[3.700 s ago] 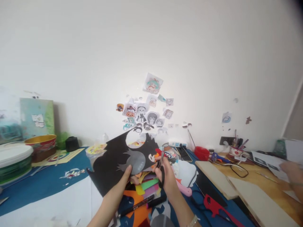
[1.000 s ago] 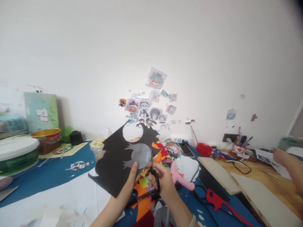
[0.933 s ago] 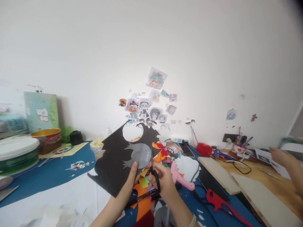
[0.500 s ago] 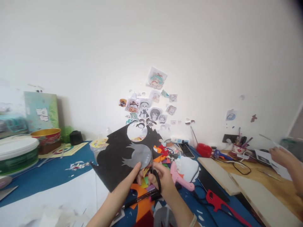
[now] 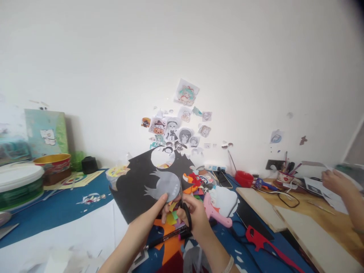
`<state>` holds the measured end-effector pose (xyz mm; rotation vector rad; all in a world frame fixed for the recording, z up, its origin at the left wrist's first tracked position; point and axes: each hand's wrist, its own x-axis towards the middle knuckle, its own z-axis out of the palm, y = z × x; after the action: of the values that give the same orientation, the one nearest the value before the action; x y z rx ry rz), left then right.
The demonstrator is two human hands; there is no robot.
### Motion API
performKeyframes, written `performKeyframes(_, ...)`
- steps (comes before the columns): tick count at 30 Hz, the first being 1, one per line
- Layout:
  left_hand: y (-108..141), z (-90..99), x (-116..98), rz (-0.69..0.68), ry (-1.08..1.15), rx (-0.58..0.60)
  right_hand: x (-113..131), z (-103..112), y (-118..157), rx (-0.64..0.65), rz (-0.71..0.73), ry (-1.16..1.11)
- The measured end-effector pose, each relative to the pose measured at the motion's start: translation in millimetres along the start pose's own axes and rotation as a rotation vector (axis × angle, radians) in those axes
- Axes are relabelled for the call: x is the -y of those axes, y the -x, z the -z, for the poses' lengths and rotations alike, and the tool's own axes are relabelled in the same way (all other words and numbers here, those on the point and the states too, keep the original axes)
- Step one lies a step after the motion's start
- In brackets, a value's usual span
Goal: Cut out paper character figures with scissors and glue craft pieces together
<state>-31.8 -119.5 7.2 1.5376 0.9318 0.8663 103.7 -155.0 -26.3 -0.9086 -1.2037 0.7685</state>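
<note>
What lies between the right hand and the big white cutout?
In the head view, a pink glue gun lies between the right hand, holding scissors, and the white cutout.

The counter (image 5: 64, 211) I work over is blue beneath my hands (image 5: 196, 217) and wood-coloured well to their right. Left of my hands a large white sheet (image 5: 93, 223) lies on it; farther left stands a white-lidded tub (image 5: 19, 185). Just nearer me than my hands lies orange paper (image 5: 170, 247), a black pen (image 5: 163, 239) across it. To their right I have a pink glue gun (image 5: 218, 216), a red-handled tool (image 5: 253, 236) and two pale boards (image 5: 258, 210).
</note>
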Motion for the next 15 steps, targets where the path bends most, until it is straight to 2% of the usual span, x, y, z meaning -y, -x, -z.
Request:
performKeyframes(4,-1.2,2.4,-2.8,0.029,0.020,0.021,-0.6,2.2,1.3,0.009,-0.019,-0.008)
performKeyframes(10,-3.0,-0.2,-1.2,0.080,0.170,-0.113,-3.4,3.7,1.7,0.043,-0.014,0.011)
performKeyframes(15,2.7,-0.2,-8.8,0.127,-0.010,-0.135,-2.7,1.9,1.1,0.071,0.018,0.013)
